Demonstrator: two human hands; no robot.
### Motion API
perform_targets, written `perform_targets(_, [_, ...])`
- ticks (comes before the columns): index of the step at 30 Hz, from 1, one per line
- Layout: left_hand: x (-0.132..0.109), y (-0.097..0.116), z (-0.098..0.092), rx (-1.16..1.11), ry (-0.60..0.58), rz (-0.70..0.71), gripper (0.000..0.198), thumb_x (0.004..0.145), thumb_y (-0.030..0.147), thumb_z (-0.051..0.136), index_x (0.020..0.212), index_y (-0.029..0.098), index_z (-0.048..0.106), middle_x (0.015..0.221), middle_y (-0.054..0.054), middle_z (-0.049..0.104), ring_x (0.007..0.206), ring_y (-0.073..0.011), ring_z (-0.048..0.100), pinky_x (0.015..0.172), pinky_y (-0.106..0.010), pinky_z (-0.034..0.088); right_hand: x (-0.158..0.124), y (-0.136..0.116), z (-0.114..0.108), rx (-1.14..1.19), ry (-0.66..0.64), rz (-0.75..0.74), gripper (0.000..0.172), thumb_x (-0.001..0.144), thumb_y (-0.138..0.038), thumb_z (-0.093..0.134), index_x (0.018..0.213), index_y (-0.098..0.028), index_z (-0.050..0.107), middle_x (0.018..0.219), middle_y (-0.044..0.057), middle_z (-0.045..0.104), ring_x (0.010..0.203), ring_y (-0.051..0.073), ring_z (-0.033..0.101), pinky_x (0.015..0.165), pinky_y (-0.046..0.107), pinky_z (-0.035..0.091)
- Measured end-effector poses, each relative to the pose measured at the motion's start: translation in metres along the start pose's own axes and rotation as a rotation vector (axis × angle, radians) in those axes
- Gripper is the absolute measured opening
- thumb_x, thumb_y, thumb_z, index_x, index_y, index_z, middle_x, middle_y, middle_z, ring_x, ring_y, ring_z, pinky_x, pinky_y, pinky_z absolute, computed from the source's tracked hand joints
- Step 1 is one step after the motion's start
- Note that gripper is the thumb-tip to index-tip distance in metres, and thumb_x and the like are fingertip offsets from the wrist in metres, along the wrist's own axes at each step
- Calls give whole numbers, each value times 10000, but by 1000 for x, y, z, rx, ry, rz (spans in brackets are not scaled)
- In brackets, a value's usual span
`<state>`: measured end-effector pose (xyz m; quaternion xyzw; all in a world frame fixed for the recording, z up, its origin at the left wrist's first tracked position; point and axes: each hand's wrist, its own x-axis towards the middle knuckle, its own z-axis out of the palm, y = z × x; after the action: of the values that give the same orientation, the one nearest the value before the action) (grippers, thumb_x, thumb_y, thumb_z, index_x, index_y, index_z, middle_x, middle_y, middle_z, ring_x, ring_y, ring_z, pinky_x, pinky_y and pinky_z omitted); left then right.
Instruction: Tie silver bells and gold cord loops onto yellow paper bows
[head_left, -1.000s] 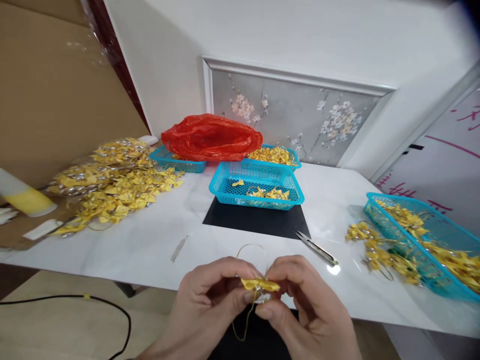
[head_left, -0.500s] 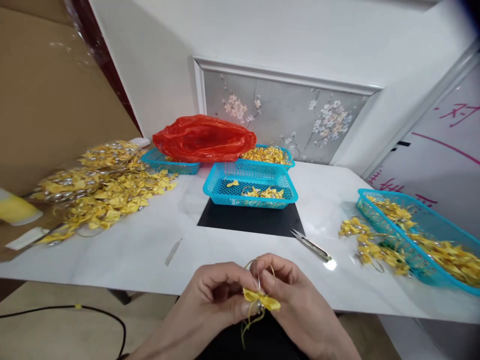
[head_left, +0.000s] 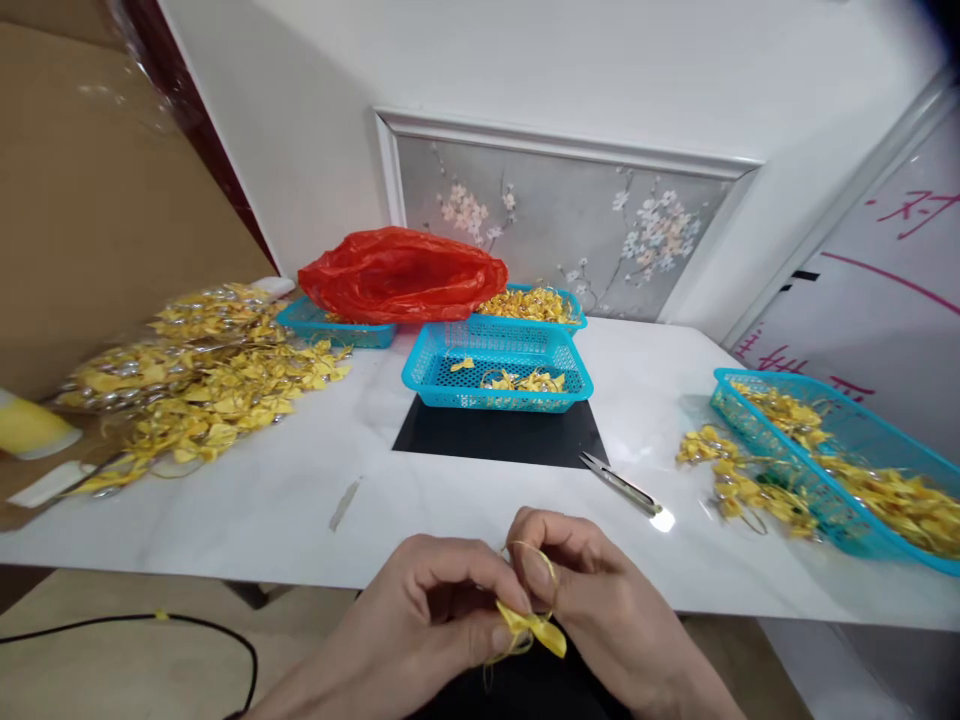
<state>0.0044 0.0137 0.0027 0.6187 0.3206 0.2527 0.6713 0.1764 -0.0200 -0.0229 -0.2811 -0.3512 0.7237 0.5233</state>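
Note:
Near the table's front edge, both hands meet over a small yellow ribbon bow (head_left: 541, 632). My left hand (head_left: 457, 610) pinches the bow between thumb and forefinger. My right hand (head_left: 592, 590) is closed on a thin yellow cord (head_left: 541, 556) that loops up from the bow, its fingertips close to the left ones. More cord hangs below the bow. Beyond the hands, a blue basket (head_left: 499, 404) holding a few yellow bows stands partly on a black sheet (head_left: 499, 435).
Small snips (head_left: 621, 483) lie right of the black sheet. Another blue basket (head_left: 832, 392) and loose yellow bows (head_left: 739, 485) are at the right. A pile of yellow bows (head_left: 217, 400) lies left. A red bag (head_left: 405, 275) rests on baskets behind.
The bow has tilted and shifted slightly right and down between my hands, and its cord loop has moved. The view has shifted slightly.

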Motion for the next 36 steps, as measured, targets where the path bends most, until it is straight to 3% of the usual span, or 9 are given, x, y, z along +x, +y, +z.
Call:
perform_targets(3, [2,2,0,26,29,40,38,773,163,735,766,173,771,726,-9,696,676,-133,567,636,-228,441,4,5,6,217,123,-9,239,709,-213,772,640,-165,548,615,-38,460,570,89,376,549,199,331])
perform_targets(8, [1,4,3,-196,-58,56,10,764,198,777,755,197,780,733,0,699,666,-118,577,642,-209,450,9,6,3,361,226,-64,247,727,-253,806,682,-175,576,687,-48,450,615,80,409,539,167,378])
perform_targets(12, [-1,0,1,-236,15,77,62,756,258,801,786,205,789,721,3,700,673,-110,568,636,-190,435,5,9,0,317,157,4,233,800,-299,773,698,-155,622,647,-36,486,578,71,434,536,172,387])
perform_targets(16, [0,-8,-3,-264,22,10,113,732,286,822,785,194,783,716,-8,707,674,-120,580,635,-200,439,1,12,1,266,76,56,220,738,-300,833,774,-138,690,716,-3,578,619,82,516,581,188,422])
perform_targets(22, [0,-5,-1,-222,55,-6,127,727,304,821,776,193,784,700,0,689,649,-110,549,614,-194,420,1,14,8,263,30,-29,203,771,-249,793,696,-144,636,688,-20,533,615,74,476,588,184,406])
perform_targets(27, [-4,5,5,-133,-113,54,90,785,265,768,749,187,796,711,-23,698,648,-129,585,629,-231,451,10,11,4,446,222,-53,278,678,-211,852,632,-144,586,608,-55,479,515,51,429,466,163,397])
perform_targets(29, [-4,6,6,-165,-146,43,68,793,249,765,765,197,798,726,-26,713,661,-128,609,640,-226,468,12,4,-3,494,315,-107,276,672,-203,861,678,-157,590,662,-68,505,538,36,472,440,126,401])
perform_targets(33, [-1,2,6,-390,35,28,95,745,243,817,829,230,773,746,14,718,674,-99,635,631,-174,496,9,-11,-15,521,433,-177,352,632,-177,889,849,-191,613,867,-44,598,717,32,607,461,53,437])
perform_targets(36, [1,0,6,-466,72,51,141,747,247,818,875,213,769,754,5,721,658,-96,643,611,-167,518,8,-16,-18,508,468,-186,440,554,-130,915,863,-184,606,793,-45,585,619,15,580,473,51,481])
